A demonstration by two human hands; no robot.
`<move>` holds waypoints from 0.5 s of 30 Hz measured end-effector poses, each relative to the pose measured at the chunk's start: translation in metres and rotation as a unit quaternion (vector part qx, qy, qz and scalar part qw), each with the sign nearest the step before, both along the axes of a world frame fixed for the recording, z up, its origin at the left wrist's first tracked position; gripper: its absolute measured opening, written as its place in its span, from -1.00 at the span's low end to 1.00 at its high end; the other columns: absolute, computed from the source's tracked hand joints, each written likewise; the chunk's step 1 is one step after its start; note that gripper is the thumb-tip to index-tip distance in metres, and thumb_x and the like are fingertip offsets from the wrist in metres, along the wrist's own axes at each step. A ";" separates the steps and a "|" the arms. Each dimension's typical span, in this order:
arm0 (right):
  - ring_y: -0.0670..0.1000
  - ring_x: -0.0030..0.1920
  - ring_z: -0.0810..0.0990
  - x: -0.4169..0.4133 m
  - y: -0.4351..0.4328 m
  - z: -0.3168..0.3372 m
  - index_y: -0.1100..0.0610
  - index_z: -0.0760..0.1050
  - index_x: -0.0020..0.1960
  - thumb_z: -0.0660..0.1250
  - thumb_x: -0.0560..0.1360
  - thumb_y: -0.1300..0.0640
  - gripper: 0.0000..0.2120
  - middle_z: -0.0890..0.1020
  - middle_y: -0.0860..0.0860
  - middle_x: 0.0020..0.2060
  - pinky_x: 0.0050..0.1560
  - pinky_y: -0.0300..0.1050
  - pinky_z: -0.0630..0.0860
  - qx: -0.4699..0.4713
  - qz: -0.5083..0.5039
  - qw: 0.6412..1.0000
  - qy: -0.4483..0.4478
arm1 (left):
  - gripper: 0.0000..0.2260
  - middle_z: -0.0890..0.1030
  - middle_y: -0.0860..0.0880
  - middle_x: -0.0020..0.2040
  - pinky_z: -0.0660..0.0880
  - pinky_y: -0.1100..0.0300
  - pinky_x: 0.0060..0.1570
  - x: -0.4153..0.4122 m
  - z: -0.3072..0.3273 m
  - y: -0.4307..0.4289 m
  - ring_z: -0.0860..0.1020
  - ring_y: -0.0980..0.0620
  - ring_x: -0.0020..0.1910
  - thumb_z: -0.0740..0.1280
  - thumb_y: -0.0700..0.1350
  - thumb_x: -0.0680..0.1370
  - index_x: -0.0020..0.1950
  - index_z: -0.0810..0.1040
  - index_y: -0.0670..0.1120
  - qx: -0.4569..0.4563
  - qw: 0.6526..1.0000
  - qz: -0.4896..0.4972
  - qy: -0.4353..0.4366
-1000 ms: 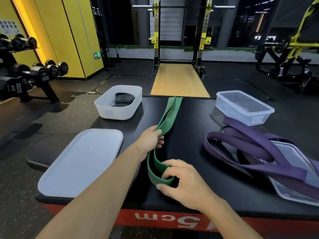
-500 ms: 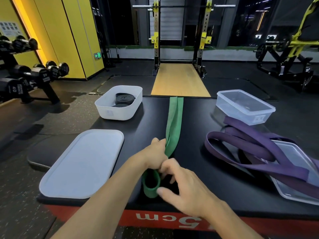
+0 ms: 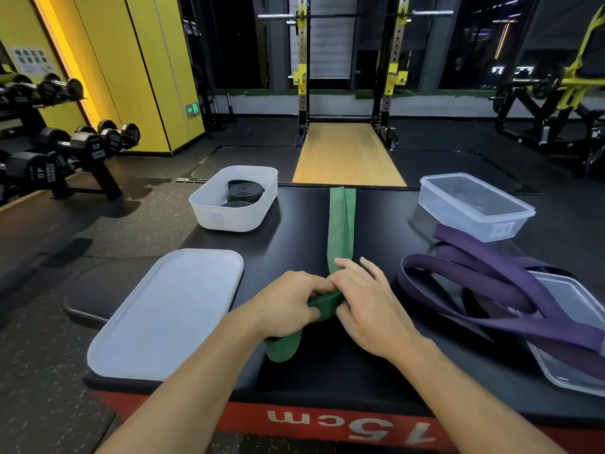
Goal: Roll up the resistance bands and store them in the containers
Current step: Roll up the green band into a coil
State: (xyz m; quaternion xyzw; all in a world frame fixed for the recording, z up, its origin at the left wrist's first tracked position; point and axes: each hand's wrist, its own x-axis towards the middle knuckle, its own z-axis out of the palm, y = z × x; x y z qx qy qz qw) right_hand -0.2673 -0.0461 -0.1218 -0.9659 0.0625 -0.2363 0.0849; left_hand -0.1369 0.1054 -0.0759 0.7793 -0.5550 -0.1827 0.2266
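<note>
Your left hand [image 3: 288, 309] has its fingers curled round the folded near end of the green band [image 3: 342, 221], and a short loop of it shows below your palm. Your right hand [image 3: 370, 306] pinches the same fold, thumb against it and fingers laid over the strap. From your hands the band runs flat and straight to the far edge of the black platform [image 3: 327, 375].

On your left lies a white lid [image 3: 167, 309], and beyond it a white container [image 3: 229, 221] holds rolled black bands [image 3: 245, 191]. On your right the purple band [image 3: 491, 290] sprawls loose over a clear lid [image 3: 576, 381], its far end just beside the clear container [image 3: 474, 208].

The red front edge [image 3: 229, 417] reads "15cm", upside down to you. A dumbbell [image 3: 32, 168] on the rack at far left is marked "40".
</note>
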 end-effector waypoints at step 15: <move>0.01 -0.27 0.33 -0.017 0.009 -0.003 0.06 0.31 -0.35 0.20 0.38 0.07 -0.84 0.34 -0.11 -0.41 0.14 0.03 0.39 -0.035 -0.079 0.995 -0.045 | -0.54 0.62 0.25 0.11 0.56 0.08 0.18 0.010 0.015 0.045 0.59 0.19 0.08 0.52 -0.12 0.41 0.24 0.56 0.24 0.100 0.995 0.029 0.002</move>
